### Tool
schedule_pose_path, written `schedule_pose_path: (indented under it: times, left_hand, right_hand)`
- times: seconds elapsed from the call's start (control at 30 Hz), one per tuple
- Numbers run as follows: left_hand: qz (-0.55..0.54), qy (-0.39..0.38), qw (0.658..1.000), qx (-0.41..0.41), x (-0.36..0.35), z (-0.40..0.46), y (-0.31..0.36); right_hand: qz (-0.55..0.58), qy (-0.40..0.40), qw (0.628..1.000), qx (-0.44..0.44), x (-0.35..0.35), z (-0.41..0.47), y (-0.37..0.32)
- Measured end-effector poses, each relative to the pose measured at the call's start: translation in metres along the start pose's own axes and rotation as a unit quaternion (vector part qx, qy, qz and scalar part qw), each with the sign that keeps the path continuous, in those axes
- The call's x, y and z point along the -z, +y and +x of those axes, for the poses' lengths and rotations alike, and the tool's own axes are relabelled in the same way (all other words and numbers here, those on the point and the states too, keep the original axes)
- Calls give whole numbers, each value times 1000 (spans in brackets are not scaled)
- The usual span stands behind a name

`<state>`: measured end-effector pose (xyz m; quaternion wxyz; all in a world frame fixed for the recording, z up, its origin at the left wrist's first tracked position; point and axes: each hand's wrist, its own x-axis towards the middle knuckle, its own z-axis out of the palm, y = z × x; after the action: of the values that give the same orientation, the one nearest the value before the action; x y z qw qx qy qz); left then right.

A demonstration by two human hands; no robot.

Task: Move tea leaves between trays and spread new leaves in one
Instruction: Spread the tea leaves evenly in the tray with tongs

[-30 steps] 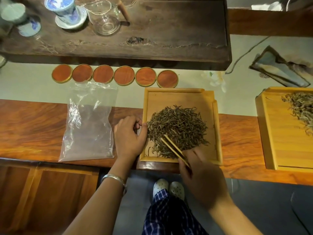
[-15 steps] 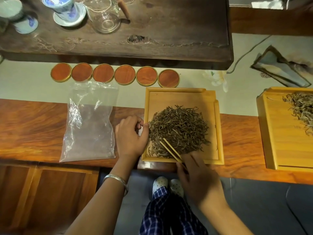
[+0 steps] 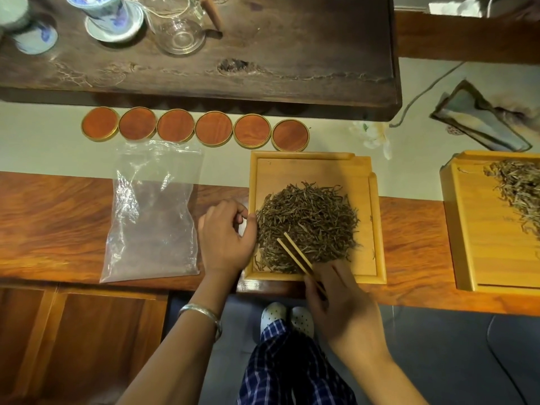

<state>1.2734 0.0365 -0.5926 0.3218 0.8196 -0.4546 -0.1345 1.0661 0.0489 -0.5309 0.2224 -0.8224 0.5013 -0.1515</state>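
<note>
A square bamboo tray (image 3: 309, 166) lies in front of me with a mound of dark tea leaves (image 3: 309, 220) in its middle. My right hand (image 3: 342, 299) grips wooden tweezers (image 3: 295, 252) at the tray's near edge, their tips resting in the near side of the mound. My left hand (image 3: 225, 238) holds the tray's left rim, fingers curled over it. A second bamboo tray (image 3: 479, 235) at the far right carries a thin scatter of paler leaves (image 3: 520, 185).
An empty clear plastic bag (image 3: 152, 211) lies left of the tray. Several round wooden coasters (image 3: 194, 128) line up behind it. A dark wooden tea board (image 3: 263, 54) at the back bears cups and a glass pitcher (image 3: 179, 27). A folded cloth (image 3: 479, 121) lies far right.
My right hand has drawn the tweezers slightly toward the tray's near edge. My left hand has stayed on the tray's rim.
</note>
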Motion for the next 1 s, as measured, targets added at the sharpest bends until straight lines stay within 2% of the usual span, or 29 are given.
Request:
schedule_pose_path:
  times: [0.2, 0.3, 0.4, 0.6, 0.8, 1.0]
  left_hand:
    - [2, 1, 1000, 3, 0, -1, 0]
    - [9, 1, 1000, -2, -1, -1, -1]
    - [9, 0, 1000, -3, -1, -1, -1]
    - [12, -1, 1000, -9, 0, 0, 1]
    - [26, -2, 999, -19, -2, 0, -3]
    - [27, 0, 999, -18, -3, 0, -4]
  right_hand:
    - [-20, 5, 999, -31, 5, 28, -4]
    - [-51, -4, 999, -19, 2, 48, -9]
    - [-72, 22, 997, 1, 1, 61, -11]
    - [-70, 26, 997, 7, -4, 64, -12]
    - [-64, 61, 996, 6, -6, 82, -14]
    - [-68, 53, 996, 11, -11, 90, -17]
